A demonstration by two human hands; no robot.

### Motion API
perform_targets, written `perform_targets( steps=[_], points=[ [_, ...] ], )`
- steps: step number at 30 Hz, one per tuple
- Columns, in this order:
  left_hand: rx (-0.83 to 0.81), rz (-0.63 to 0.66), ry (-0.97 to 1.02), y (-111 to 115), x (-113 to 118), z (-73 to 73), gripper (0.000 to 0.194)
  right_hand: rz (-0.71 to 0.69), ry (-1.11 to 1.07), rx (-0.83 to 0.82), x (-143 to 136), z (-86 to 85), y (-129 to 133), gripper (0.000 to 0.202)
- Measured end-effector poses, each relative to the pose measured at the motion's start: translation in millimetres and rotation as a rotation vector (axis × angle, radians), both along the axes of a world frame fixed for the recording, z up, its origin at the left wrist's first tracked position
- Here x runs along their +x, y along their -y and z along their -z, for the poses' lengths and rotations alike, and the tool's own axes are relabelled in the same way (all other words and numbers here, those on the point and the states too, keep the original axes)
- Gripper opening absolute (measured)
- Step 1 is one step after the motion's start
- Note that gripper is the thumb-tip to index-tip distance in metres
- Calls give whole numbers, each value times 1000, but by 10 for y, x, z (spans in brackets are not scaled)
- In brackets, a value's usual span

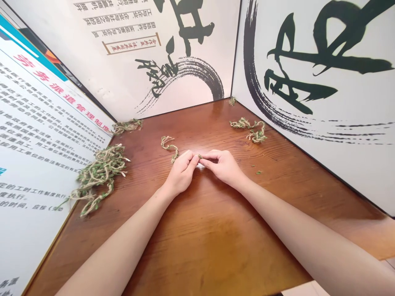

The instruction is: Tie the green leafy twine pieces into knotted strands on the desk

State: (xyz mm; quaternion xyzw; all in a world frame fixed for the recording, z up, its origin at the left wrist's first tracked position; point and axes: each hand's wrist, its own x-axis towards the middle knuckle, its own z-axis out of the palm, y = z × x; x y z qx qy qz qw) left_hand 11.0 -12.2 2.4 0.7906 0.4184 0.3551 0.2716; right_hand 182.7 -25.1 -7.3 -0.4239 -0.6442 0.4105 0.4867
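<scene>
my left hand's fingers (194, 160) and right hand's fingers (207, 158) pinched on a small green bit of twine (200, 156) between them, just above the brown counter (185, 238), a tangled twine pile (103, 170) well to the left

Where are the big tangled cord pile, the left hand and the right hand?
Cord pile (103, 170): head view, middle of the tangle.
Left hand (182, 172): head view, back of the hand.
Right hand (227, 167): head view, back of the hand.
</scene>
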Motion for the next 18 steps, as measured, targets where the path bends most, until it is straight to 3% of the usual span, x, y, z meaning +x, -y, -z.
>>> perform_targets(
  steps=[7, 10, 13, 18],
  points=[
    [138, -55, -38, 65, 41, -25, 26, 33, -140, -124, -25, 33, -1, 13],
    [68, -138, 40, 80, 58, -6, 18, 64, -151, -84, -55, 43, 3, 13],
    [-13, -174, 104, 71, 59, 15, 25, 130, -79, -38, -60, 67, -10, 13],
    [191, -99, -24, 52, 53, 15, 22, 67, -147, -54, -64, 94, -20, 12]
  ],
)
